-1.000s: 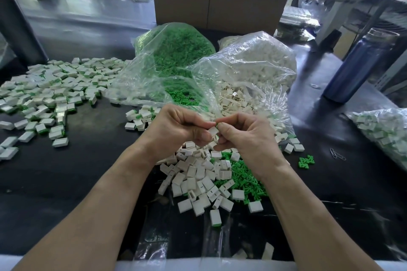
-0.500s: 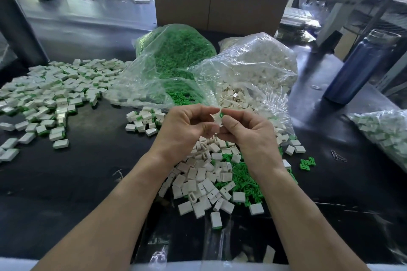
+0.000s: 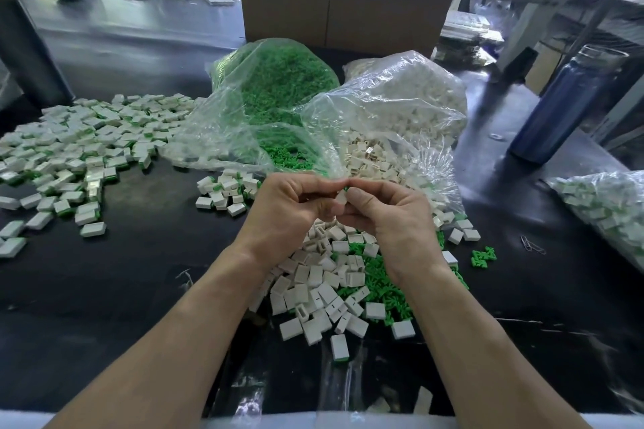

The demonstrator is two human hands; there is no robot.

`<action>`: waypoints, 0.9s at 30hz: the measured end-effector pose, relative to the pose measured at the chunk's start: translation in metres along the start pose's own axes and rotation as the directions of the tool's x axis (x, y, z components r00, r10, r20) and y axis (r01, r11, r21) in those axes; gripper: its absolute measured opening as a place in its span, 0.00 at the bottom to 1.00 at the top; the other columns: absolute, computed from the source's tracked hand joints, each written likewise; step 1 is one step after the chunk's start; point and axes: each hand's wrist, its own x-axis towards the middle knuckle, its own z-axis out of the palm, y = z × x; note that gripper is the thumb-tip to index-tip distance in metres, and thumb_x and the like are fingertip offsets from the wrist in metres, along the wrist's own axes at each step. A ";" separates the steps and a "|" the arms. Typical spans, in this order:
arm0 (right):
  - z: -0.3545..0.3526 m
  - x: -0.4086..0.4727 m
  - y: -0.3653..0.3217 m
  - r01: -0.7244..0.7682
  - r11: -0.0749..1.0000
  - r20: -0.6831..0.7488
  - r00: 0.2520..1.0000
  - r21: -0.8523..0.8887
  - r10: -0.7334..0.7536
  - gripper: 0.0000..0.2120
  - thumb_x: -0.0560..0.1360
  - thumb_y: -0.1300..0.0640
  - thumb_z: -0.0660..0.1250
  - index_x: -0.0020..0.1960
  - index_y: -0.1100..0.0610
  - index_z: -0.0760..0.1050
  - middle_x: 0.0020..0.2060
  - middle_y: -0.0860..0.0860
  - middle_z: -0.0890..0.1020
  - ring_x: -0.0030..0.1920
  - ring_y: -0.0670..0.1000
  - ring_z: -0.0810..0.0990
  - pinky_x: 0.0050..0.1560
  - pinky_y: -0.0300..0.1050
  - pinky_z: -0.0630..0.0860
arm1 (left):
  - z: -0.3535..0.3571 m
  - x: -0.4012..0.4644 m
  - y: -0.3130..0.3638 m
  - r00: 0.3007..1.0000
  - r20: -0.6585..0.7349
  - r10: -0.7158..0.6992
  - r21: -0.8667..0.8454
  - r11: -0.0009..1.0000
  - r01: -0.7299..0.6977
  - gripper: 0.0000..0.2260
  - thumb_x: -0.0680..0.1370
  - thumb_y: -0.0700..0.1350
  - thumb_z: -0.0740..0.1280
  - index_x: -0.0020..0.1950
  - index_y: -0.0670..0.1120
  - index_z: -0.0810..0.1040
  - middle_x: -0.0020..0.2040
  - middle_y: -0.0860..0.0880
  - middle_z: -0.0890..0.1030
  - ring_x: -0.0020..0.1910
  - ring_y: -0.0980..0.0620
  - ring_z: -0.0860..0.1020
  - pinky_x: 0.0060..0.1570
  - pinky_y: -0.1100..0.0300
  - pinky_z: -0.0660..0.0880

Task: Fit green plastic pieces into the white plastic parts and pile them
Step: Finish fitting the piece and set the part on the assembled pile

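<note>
I read one white part [image 3: 342,198] pinched between my left hand [image 3: 291,207] and right hand [image 3: 390,216] above the loose heap [image 3: 324,275], mid-fit I judge; finished pile [image 3: 73,157] sizeable at left, but two bags [image 3: 400,108] remain mostly full.

Black table [image 3: 104,289] covered in white parts [image 3: 315,292] and bright green pieces [image 3: 380,286]. Clear bags [image 3: 393,104], dark blue bottle [image 3: 561,104], brown cardboard box [image 3: 345,10] behind.
</note>
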 end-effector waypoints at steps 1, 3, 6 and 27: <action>0.000 0.000 0.000 -0.004 1.000 -0.006 1.000 0.017 0.005 0.05 0.79 0.67 0.72 0.51 0.61 0.85 0.41 0.57 0.88 0.42 0.55 0.89 0.45 0.43 0.85 | 0.001 -0.001 0.000 1.000 -0.006 0.002 0.014 1.000 -0.002 0.17 0.73 0.30 0.75 0.59 0.44 0.87 0.48 0.46 0.87 0.47 0.43 0.85 0.50 0.54 0.84; 0.001 0.000 0.001 0.009 0.998 -0.020 1.000 0.060 -0.008 0.04 0.79 0.68 0.72 0.51 0.62 0.84 0.41 0.56 0.88 0.43 0.55 0.89 0.47 0.44 0.85 | 0.003 0.000 -0.001 0.999 -0.036 0.004 0.049 0.999 -0.002 0.17 0.75 0.29 0.74 0.59 0.46 0.87 0.48 0.47 0.87 0.48 0.46 0.86 0.50 0.58 0.84; 0.004 0.000 0.004 0.095 0.995 -0.049 0.994 0.020 -0.094 0.04 0.79 0.68 0.72 0.52 0.61 0.83 0.43 0.55 0.88 0.46 0.56 0.89 0.49 0.44 0.86 | 0.008 0.001 0.001 0.997 -0.075 -0.024 0.053 0.998 0.028 0.12 0.77 0.32 0.74 0.57 0.45 0.86 0.47 0.48 0.88 0.48 0.46 0.86 0.49 0.58 0.84; 0.015 -0.002 -0.005 -0.012 0.984 -0.001 1.000 -0.179 0.012 0.26 0.89 0.44 0.51 0.40 0.55 0.75 0.25 0.46 0.71 0.24 0.44 0.67 0.23 0.36 0.65 | 0.022 -0.003 0.021 0.989 0.034 0.142 0.283 0.948 -0.146 0.05 0.78 0.38 0.75 0.53 0.43 0.84 0.58 0.52 0.80 0.61 0.56 0.78 0.62 0.64 0.72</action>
